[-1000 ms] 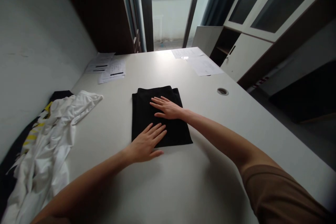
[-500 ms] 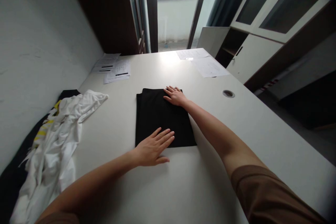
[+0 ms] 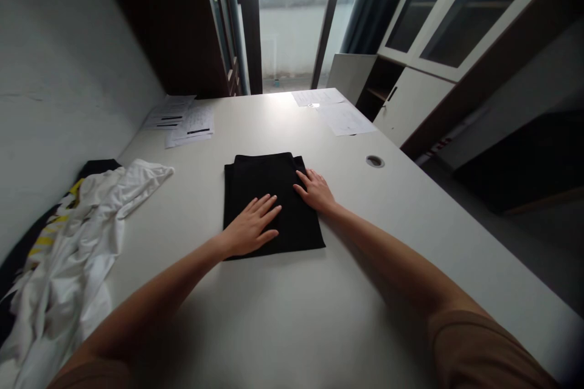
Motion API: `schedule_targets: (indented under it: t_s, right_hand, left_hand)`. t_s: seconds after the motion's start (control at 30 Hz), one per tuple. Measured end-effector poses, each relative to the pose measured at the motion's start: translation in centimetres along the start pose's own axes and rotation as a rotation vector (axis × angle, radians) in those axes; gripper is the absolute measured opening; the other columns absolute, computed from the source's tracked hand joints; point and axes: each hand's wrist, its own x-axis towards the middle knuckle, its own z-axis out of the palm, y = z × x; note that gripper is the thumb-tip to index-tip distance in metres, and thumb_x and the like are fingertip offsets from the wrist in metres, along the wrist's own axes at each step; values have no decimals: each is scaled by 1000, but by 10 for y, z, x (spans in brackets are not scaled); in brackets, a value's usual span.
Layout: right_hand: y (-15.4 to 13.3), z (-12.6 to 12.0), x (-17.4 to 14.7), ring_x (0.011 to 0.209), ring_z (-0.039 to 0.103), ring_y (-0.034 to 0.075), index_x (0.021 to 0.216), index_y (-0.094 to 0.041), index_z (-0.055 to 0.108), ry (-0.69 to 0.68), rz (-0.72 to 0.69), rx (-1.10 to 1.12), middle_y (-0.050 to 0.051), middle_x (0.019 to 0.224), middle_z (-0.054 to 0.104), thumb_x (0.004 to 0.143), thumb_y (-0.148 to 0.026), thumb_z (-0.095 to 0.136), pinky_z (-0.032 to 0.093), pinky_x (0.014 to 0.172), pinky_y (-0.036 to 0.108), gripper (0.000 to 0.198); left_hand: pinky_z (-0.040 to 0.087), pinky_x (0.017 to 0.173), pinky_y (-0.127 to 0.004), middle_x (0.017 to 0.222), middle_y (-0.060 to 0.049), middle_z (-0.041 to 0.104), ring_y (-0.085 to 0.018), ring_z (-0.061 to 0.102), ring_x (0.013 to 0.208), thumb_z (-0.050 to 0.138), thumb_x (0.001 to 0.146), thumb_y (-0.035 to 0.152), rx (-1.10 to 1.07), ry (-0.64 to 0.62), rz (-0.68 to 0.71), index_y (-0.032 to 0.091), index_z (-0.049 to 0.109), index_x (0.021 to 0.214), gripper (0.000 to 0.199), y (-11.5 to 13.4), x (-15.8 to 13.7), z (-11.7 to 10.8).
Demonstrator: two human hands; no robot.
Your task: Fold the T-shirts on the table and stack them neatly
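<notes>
A black cloth (image 3: 269, 179), folded into a rough rectangle, lies flat in the middle of the white table (image 3: 274, 316). Its layers do not quite line up at the far corners. My left hand (image 3: 250, 228) rests palm down on its near left part, fingers stretched out. Over the right edge of the cloth lies my right hand (image 3: 316, 191), also flat, with the fingertips on the fabric. Neither hand grips anything.
Along the wall on the left lies a heap of clothes, with a white garment (image 3: 98, 219) on top and black-and-yellow fabric beneath. Paper sheets (image 3: 189, 124) lie at the far left, more papers (image 3: 342, 115) at the far right. A round cable hole (image 3: 375, 161) pierces the table at right.
My left hand has slid farther onto the cloth, away from its near edge. My right hand has moved from the far right corner down along the right edge. The view has shifted slightly right.
</notes>
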Motion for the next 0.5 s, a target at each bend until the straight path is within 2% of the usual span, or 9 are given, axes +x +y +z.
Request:
schedule_targets:
  t_s: [0.13,0.27,0.37,0.5]
  right_hand:
    - [-6,-10,-38,151,30,29,155,-21,44,12,27,8,14,162,38,103,-49,46,24,122,47,60]
    - [-27,-23,-75,141,42,29,151,-20,48,40,-28,-3,15,152,49,101,-46,51,32,117,44,57]
    - [-40,-33,-92,125,55,30,153,-22,46,17,-16,-41,15,136,59,101,-45,51,43,105,42,57]
    - [-51,-45,-88,102,65,28,159,-26,33,-132,91,-70,14,124,62,103,-50,47,50,88,38,63]
  left_hand:
    - [17,127,-52,169,-11,23,-29,17,157,38,105,55,115,65,-208,21,38,159,64,-66,31,8]
    - [22,124,-56,168,-11,27,-31,22,156,36,105,52,155,121,-475,23,39,158,61,-125,35,14]
    - [23,123,-56,169,-10,25,-31,21,156,33,105,53,155,167,-530,25,39,159,61,-143,23,18]
    - [23,123,-55,167,-12,29,-31,26,154,32,105,53,170,236,-581,23,39,159,62,-148,7,20]
